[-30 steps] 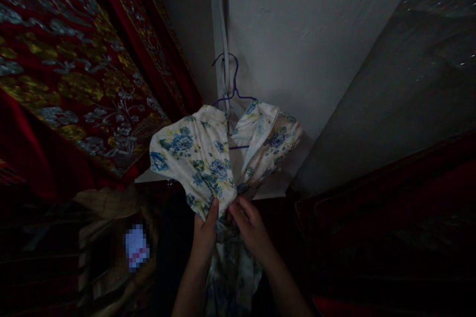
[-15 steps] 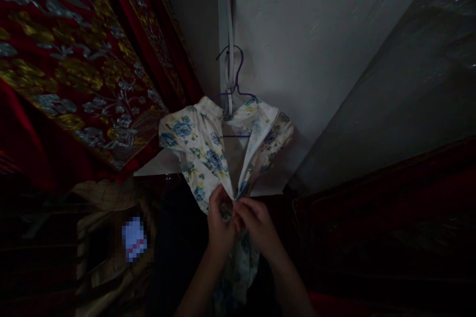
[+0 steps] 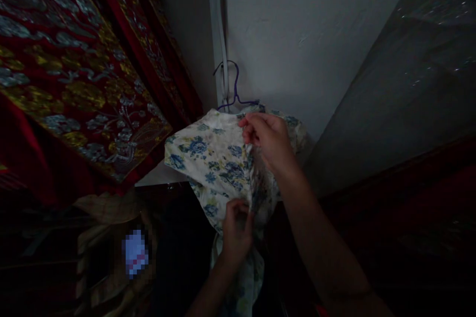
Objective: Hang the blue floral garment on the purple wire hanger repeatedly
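Observation:
A white dress with blue and yellow flowers hangs from a purple hanger. Its front opening is closed up to near the collar, along a line that looks like a zipper. At the top of that line my right hand is closed in a pinch; the small zipper pull is hidden by the fingers. Lower down, my left hand grips the dress fabric beside the same line, with thumb and fingers closed on it.
The hanger hooks onto a pale strap against a grey wall. Red cloth with gold and silver embroidery hangs at left. A plastic-like sheet covers the right side. A pale woven-looking chair stands lower left.
My right hand has slid up from the dress's middle to its neckline, and the open V front has closed. My left hand stays low on the fabric.

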{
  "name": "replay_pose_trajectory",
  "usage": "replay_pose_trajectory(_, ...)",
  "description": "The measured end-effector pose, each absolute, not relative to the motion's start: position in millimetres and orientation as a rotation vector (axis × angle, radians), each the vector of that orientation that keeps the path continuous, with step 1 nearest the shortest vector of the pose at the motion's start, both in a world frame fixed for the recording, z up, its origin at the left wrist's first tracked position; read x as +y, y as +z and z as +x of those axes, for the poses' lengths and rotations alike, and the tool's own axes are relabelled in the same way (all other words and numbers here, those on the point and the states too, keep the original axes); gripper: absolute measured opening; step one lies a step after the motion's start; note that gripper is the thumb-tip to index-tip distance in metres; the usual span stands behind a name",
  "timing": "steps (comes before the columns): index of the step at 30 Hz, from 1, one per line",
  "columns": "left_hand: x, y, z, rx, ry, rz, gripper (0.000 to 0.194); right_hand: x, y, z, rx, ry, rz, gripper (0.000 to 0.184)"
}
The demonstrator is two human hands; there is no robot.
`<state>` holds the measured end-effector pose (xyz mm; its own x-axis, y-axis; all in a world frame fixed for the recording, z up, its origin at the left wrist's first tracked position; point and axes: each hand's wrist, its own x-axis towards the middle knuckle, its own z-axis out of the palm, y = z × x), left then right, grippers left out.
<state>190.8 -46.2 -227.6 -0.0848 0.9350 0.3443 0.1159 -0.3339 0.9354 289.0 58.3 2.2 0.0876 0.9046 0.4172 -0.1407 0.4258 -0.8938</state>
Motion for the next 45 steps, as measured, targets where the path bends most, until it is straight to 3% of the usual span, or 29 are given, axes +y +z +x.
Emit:
replay_pose_trajectory(6,15.1,-92.7,157.6,1.031,1.829,1.72,0.04,25.1,-10.4,286.1,-1.303,0.882,-0.767,0.027)
replay_pose_trajectory(10,45.2,-22.1,143.7,0.967,1.726,2.205,0.013,28.1,-15.6,283.0,-1.379,0.808,-0.766,0.027)
replay_pose_trajectory(12,47.6,-8.9,137.4,0.975,1.663,2.336,0.013,31.5,-26.7,278.1,-1.389,0.726,-0.783,0.03)
replay_pose_trajectory(17,38.8,-15.5,119.1,0.976,1.602,2.418,0.01,31.7,-57.9,263.6,-1.376,0.69,-0.856,0.035)
replay_pose_trajectory(29,31.6,-13.2,129.9,1.003,1.695,2.332,0.015,48.5,-55.2,262.2,-1.326,0.825,-0.839,0.034)
replay_pose_trajectory(36,50.8,-4.8,38.6,0.884,2.478,1.564,0.013,25.7,-111.9,272.1,-1.297,1.01,-1.016,0.033)
replay_pose_trajectory(40,63.4,-49.0,-19.5,0.906,2.038,1.01,0.019,-14.8,-138.2,264.4,-1.248,1.166,-0.995,0.036)
replay_pose_trajectory(45,45.3,-151.3,22.7,0.954,1.845,0.756,0.024,-41.5,-149.7,247.9,-1.26,1.298,-0.982,0.035)
